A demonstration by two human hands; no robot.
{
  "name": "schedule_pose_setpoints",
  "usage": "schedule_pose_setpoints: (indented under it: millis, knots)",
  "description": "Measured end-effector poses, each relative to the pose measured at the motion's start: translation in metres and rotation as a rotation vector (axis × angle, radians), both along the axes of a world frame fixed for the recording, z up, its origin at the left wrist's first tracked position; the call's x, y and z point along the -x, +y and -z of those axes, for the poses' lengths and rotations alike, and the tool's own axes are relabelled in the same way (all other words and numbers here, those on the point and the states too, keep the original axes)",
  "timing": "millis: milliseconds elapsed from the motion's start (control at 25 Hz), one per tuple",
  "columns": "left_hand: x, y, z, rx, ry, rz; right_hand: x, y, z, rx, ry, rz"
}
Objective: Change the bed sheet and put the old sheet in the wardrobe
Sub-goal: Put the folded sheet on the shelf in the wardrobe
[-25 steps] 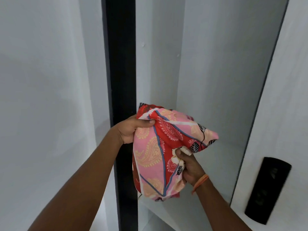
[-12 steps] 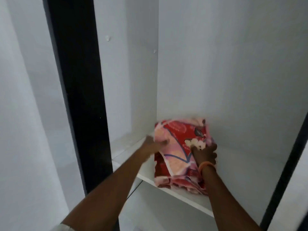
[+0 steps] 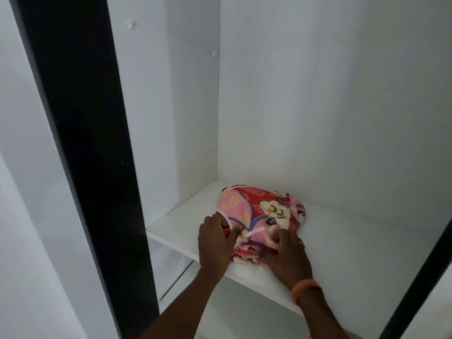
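Head view: the folded bed sheet (image 3: 259, 216), red and pink with a cream flower printed on top, lies on a white shelf (image 3: 354, 245) inside the wardrobe (image 3: 318, 94), toward the shelf's left half and a little back from its near edge. Its far side sits close to the back wall without clearly touching it. Both hands meet the bundle at its near side. The left hand (image 3: 216, 243) lies at the near-left corner, fingers (image 3: 232, 231) curled onto the fabric's edge, pinching a fold of cloth. The right hand (image 3: 287, 255) rests at the near-right corner, fingers (image 3: 276, 238) bent and pressed into the top layer, gripping the cloth; whether they reach under the bundle cannot be told. An orange band (image 3: 305, 288) circles the right wrist, and a ring shows on one finger. Left of the shelf stands a black vertical frame (image 3: 80, 143); another dark edge (image 3: 420, 277) crosses the near right corner. A lower compartment opens beneath the shelf.
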State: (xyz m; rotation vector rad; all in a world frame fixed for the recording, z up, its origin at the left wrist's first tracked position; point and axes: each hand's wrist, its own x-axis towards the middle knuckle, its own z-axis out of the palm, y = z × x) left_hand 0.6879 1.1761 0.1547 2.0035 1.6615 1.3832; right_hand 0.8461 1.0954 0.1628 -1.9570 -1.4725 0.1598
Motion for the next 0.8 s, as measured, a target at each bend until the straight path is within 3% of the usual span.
schedule_pose_setpoints:
  millis: [120, 200, 280, 520, 640, 800]
  knots:
    - [-0.003, 0.008, 0.004, 0.058, 0.128, 0.099, 0.010, 0.016, 0.003, 0.099, -0.181, 0.089]
    - [-0.003, 0.011, 0.007, 0.179, 0.366, 0.113, 0.012, 0.021, 0.005, 0.275, -0.312, 0.035]
    - [-0.002, 0.007, 0.009, 0.248, 0.578, 0.109, 0.011, 0.020, 0.005, 0.381, -0.323, -0.024]
    - [-0.001, -0.046, 0.011, 0.226, 0.663, 0.077, 0.016, -0.017, 0.006, 0.436, -0.373, 0.008]
    - [-0.015, -0.082, 0.012, 0.178, 0.480, 0.239, 0.023, -0.054, 0.007, 0.361, -0.416, -0.029]
    - [-0.051, -0.153, -0.012, 0.290, -0.239, 0.588, 0.022, -0.127, -0.001, -0.050, -0.209, -0.028]
